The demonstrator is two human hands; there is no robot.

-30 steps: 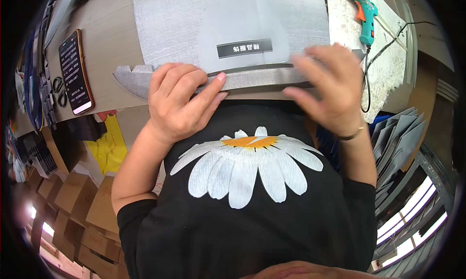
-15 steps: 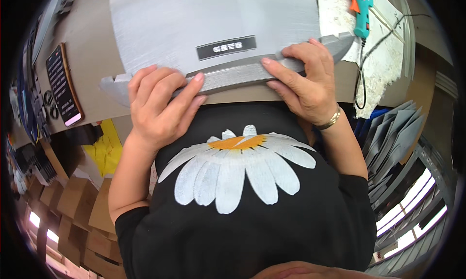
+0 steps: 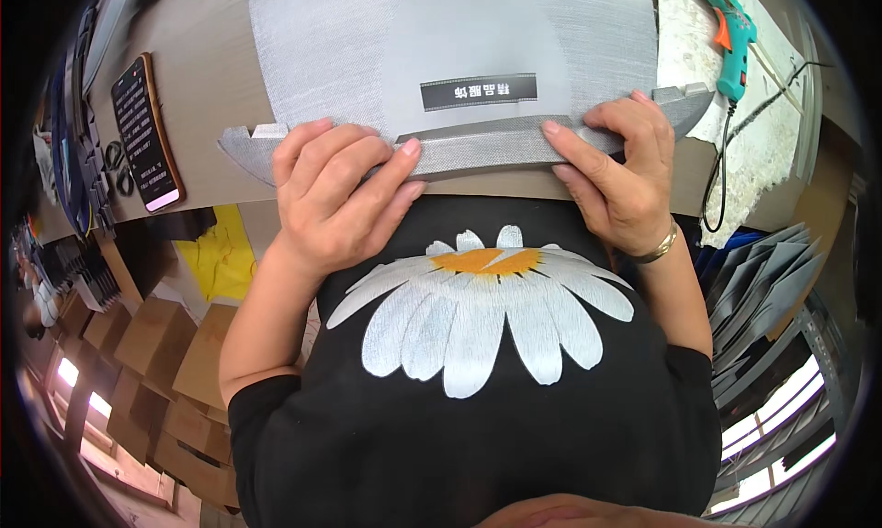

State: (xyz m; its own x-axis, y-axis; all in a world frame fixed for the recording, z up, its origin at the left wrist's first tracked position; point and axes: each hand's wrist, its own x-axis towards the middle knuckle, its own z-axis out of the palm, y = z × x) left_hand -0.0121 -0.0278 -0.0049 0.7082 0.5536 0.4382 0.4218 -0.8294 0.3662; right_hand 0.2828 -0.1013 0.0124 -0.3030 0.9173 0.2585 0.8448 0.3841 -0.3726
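A large grey textured cardboard box blank (image 3: 322, 50) lies on the table before me, with a dark printed label (image 3: 479, 91) near its close edge. Along that edge runs a narrow folded strip (image 3: 491, 154), standing up from the board, with tapered flaps sticking out at both ends. My left hand (image 3: 335, 193) is closed on the left part of this strip, index finger along its top and thumb on the near side. On the right part, my right hand (image 3: 629, 179) pinches the strip between thumb and fingers. Some fingertips are hidden behind the fold.
A teal glue gun (image 3: 735, 61) with a cable rests at the far right on a glue-stained white sheet (image 3: 767, 137). At left lie a phone (image 3: 147, 137) and black-handled scissors (image 3: 119, 168). Cardboard boxes (image 3: 156, 344) and stacked grey boards (image 3: 767, 294) flank me below the tabletop.
The whole scene has shifted slightly right in the picture as the view turned. Both hands keep their hold on the folded strip, which looks a little more level.
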